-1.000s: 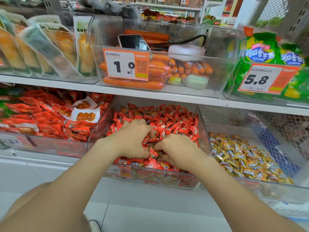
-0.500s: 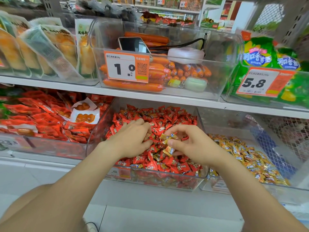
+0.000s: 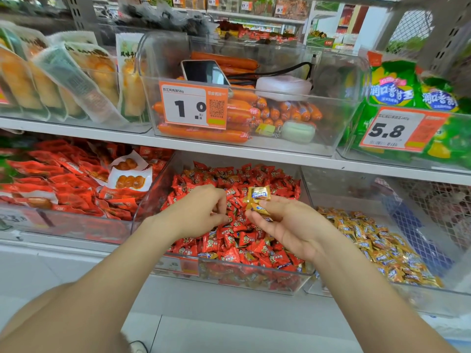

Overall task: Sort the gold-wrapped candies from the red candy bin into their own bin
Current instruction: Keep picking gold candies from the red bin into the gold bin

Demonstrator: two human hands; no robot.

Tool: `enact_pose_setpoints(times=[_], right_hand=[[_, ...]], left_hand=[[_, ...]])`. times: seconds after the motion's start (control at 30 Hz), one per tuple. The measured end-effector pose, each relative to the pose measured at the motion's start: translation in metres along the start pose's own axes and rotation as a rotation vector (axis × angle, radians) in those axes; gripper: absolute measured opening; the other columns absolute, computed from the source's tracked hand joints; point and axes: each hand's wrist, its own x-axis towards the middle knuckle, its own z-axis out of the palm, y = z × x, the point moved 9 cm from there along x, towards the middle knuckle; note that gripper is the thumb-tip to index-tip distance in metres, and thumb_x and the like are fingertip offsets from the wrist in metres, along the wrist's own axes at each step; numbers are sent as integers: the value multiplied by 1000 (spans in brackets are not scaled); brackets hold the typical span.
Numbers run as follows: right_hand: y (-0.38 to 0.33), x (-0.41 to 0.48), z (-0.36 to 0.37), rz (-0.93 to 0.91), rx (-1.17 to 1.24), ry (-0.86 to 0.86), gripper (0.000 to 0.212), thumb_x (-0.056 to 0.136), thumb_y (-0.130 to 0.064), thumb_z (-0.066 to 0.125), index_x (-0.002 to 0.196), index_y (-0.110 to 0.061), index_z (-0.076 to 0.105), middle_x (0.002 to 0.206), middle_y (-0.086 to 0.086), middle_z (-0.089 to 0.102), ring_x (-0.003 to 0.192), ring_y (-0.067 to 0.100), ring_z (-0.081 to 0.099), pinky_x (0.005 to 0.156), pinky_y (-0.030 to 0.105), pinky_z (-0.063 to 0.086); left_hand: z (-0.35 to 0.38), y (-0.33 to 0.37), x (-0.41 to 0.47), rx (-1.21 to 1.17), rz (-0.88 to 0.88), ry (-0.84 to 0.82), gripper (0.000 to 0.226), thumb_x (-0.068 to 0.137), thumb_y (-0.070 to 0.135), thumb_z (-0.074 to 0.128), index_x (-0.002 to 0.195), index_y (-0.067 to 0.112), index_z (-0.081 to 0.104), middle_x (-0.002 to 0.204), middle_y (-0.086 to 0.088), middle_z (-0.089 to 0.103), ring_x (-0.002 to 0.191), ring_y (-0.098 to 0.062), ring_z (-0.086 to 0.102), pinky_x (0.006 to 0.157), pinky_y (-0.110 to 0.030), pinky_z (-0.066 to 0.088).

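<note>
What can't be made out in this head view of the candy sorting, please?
Head view throughout.
- How many gold candies the right hand holds: they overlap.
- Whether the left hand pinches anything: curled fingers hide the tips.
- How many more lie in the red candy bin: buried under red candies.
- Bin's front price tag: blurred.

From the right hand, three o'clock is barred low by the clear side wall of the red candy bin, yet open above its rim to the gold candy bin beyond. Twelve o'clock is capped by the shelf edge, and the left hand crowds nine o'clock.
</note>
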Motion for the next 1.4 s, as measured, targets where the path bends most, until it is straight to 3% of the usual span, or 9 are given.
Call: enact_pose_setpoints(times=[0.2,0.33,0.5,0.6,0.7,0.87,1.03,1.23,1.4], right_hand=[[8,0,7,102,90,-33,21,101,6,58,121,8,61,121,28,64,79,27,68,60,26,60],[12,-2,8,136,106,-34,23,100,3,49,122,6,57,112,27,67,71,23,61,53,26,53],[15,-3,3,157,79,9,30,92,-10,36,110,1,57,90,21,66,61,21,47,39,24,35],[13,-4,-1,166,-19,10,30,95,-30,41,102,-7,57,79,14,60,58,19,47,36,20,25],[11,-3,-2,158,-140,-6,32,100,-44,50,100,-13,59,74,8,57,58,17,49,33,17,20],[-1,-4,-4,24,-137,71,14,99,-19,62,101,-6,59,71,9,55,52,15,52,33,18,29],[-15,-9,-5,-51,-184,71,18,99,-2,62,117,2,59,104,21,62,56,15,53,37,18,34],[-16,-19,5,-54,-420,-34,22,106,-20,59,108,-3,72,77,4,54,57,15,51,38,21,33],[-39,-25,10,-355,-846,-60,14,103,-18,67,108,-16,80,77,-2,72,57,10,56,45,22,40]], left_hand=[[-13,9,-8,-126,-28,34,17,105,30,62,92,23,54,79,3,68,68,-12,63,65,-38,55],[-21,23,-10,-227,-51,116,19,111,13,35,105,22,51,66,0,56,44,-6,44,43,-24,34],[-42,38,-9,-307,-78,369,20,103,20,46,90,23,61,61,-1,61,46,-9,52,48,-34,44],[-23,42,-2,-441,-80,204,18,109,23,49,122,26,62,82,-7,67,44,-17,62,41,-27,49],[-6,57,5,-471,4,38,37,112,25,46,147,33,55,87,17,60,52,3,60,50,-10,43],[-6,54,9,-237,-10,63,18,106,31,56,109,32,73,83,13,68,71,1,62,61,-14,39],[-8,40,-8,-112,-32,-73,13,82,21,80,72,24,72,47,10,53,44,-4,48,72,-31,58],[3,30,-33,-81,-48,-367,21,75,44,93,83,27,83,69,11,74,64,-3,69,64,-22,55],[6,24,-29,162,-54,-370,37,71,43,95,103,31,82,77,13,71,72,-1,64,66,-28,55]])
